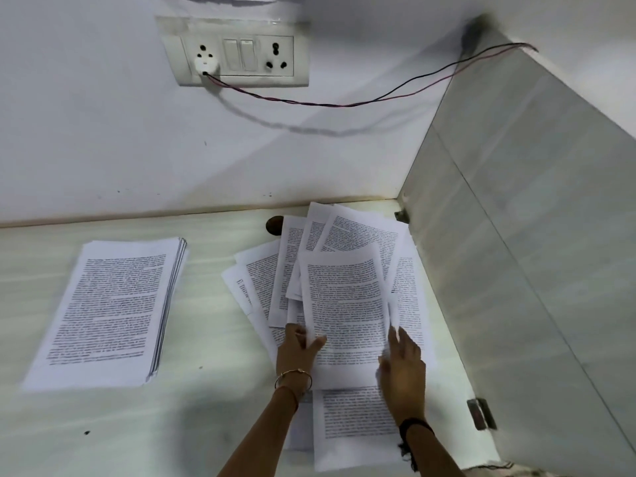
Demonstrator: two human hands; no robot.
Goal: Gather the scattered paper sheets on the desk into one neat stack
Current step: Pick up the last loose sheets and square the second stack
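pinching the top sheet point(346, 304) by its left edge, the left hand point(298, 351) likely meant to lift it; straight fingers point(396, 336) of the right hand point(402, 370) steadied it, scattered sheets point(358, 232) beneath them, neat stack point(106, 311) well left.

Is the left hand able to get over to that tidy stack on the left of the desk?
Probably yes. Only bare desk lies between the left hand and the stack; nothing blocks it, though it grips a loose sheet now.

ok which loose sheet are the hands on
The topmost sheet of the scattered pile, lying over the others: left hand pinches its lower-left edge, right hand touches its right edge.
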